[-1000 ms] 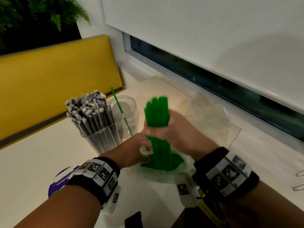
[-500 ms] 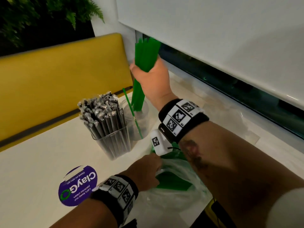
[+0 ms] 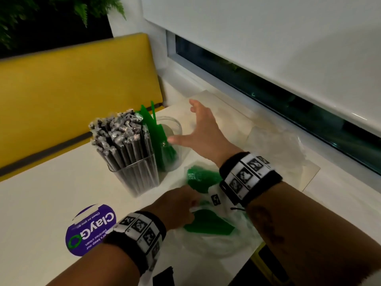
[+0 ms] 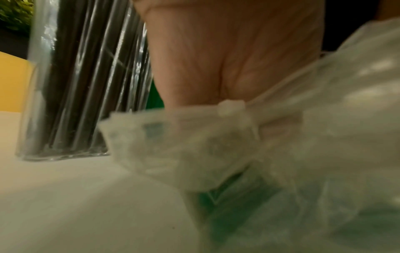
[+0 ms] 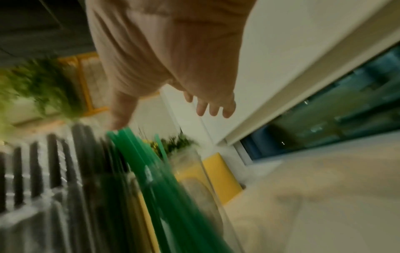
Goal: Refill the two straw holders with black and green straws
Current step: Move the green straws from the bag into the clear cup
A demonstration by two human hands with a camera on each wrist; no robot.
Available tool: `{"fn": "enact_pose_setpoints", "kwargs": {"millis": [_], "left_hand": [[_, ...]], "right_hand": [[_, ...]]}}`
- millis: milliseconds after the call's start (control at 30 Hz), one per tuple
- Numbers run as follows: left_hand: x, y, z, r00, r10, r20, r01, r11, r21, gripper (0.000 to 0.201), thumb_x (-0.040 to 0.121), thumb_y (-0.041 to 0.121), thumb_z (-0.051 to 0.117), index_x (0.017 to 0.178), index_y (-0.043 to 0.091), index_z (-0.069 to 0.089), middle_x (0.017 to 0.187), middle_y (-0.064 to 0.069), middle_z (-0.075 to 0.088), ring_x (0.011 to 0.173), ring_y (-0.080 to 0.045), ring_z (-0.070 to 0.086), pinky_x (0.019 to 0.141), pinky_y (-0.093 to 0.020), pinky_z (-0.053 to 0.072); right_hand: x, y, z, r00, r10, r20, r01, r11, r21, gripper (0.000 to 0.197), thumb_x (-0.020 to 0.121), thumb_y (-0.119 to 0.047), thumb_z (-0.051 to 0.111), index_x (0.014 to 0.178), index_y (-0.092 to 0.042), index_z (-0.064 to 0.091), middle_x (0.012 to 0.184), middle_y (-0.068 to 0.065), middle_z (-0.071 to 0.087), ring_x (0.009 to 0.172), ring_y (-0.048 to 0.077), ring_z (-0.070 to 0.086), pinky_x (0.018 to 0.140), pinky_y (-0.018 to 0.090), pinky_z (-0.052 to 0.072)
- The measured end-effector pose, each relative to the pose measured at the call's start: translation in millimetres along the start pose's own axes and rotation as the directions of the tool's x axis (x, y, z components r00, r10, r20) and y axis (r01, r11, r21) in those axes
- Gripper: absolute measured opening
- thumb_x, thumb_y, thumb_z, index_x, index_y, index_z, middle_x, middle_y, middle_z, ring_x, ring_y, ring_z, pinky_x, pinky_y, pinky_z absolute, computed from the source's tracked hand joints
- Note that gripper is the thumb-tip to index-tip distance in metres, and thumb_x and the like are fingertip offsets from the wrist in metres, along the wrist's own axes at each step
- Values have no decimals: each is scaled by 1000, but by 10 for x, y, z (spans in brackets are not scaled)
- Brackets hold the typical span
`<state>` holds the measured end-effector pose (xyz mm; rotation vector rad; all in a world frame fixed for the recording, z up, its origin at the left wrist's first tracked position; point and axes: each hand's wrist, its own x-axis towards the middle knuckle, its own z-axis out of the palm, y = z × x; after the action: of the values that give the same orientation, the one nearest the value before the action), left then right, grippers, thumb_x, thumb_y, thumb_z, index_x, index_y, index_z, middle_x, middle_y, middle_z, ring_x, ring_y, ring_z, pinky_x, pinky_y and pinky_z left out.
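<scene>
The right hand [image 3: 203, 132] is hovering with fingers spread wide and holding nothing, just to the right of the round clear holder [image 3: 172, 141]. Its thumb is pointing toward the holder's rim; whether it is touching the glass cannot be told. The green straws [image 3: 153, 129] are standing inside that holder, leaning left against the black straws [image 3: 121, 139], with their tops fanning above the rim. In the right wrist view the green straws [image 5: 151, 171] are lying directly below the open palm [image 5: 171, 56], apart from the fingertips [image 5: 213, 109].

The black straws, each in a clear wrapper, are filling the square clear holder [image 3: 137, 178], which is standing just beside the round holder on its near-left side. The left wrist view is showing this holder's base [image 4: 62, 152] sitting flat on the counter [image 4: 54, 196].

The left hand [image 3: 179, 205] is pinching the gathered mouth of a clear plastic bag [image 3: 216, 238] that is lying on the counter with more green straws inside [image 3: 208, 223].

A purple round sticker [image 3: 90, 230] is lying on the counter [image 3: 51, 193] nearer the person, left of the bag. Bare counter surface is lying left of the holders. A crumpled clear wrapper [image 3: 276, 145] is lying to the right, near the window ledge. The yellow bench back [image 3: 72, 89] is running behind the counter's far edge, close behind both holders.
</scene>
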<state>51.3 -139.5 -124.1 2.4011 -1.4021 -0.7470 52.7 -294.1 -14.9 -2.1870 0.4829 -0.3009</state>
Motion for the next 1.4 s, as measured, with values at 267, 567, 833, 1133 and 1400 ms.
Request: {"fn": "enact_pose_setpoints", "kwargs": {"millis": [267, 567, 833, 1133, 1400], "left_hand": [[161, -19, -26, 998, 8, -57, -8, 1000, -2, 22, 87, 7, 51, 101, 22, 61, 100, 1, 62, 94, -22, 60, 79, -32, 49], [4, 91, -40, 974, 33, -226, -84, 972, -220, 43, 73, -3, 60, 96, 31, 45, 113, 11, 43, 93, -10, 51, 78, -22, 44], [-152, 32, -20, 925, -380, 14, 374, 905, -202, 40, 78, 35, 65, 110, 28, 43, 106, 2, 57, 84, -14, 56, 64, -27, 43], [0, 10, -225, 935, -354, 11, 226, 571, -790, 16, 93, 8, 56, 104, 16, 65, 91, -14, 64, 68, -24, 52, 49, -24, 36], [-48, -8, -330, 974, -169, 152, 177, 143, -974, 41, 73, 18, 71, 114, 15, 65, 108, -22, 66, 92, -32, 62, 96, -55, 45]], "right_hand": [[-1193, 597, 209, 835, -60, 547, 366, 803, -471, 25, 97, -23, 54, 115, -13, 69, 106, 5, 68, 90, 22, 61, 86, 31, 47], [-1561, 1086, 529, 914, -92, 395, 356, 648, -673, 63, 84, -31, 55, 141, -5, 44, 132, 16, 54, 109, 36, 56, 104, 44, 46], [-1387, 1099, 480, 929, -29, 370, 246, 794, -556, 23, 91, -40, 57, 104, -24, 68, 106, -1, 66, 102, 23, 61, 97, 38, 50], [-1202, 948, 150, 926, -110, 361, 268, 864, -425, 25, 99, -34, 43, 106, -27, 65, 104, -4, 67, 90, 18, 60, 88, 34, 51], [-1044, 911, 36, 902, -42, 429, 215, 906, -365, 22, 98, -34, 50, 110, -23, 65, 109, 1, 67, 96, 22, 59, 89, 36, 49]]}}
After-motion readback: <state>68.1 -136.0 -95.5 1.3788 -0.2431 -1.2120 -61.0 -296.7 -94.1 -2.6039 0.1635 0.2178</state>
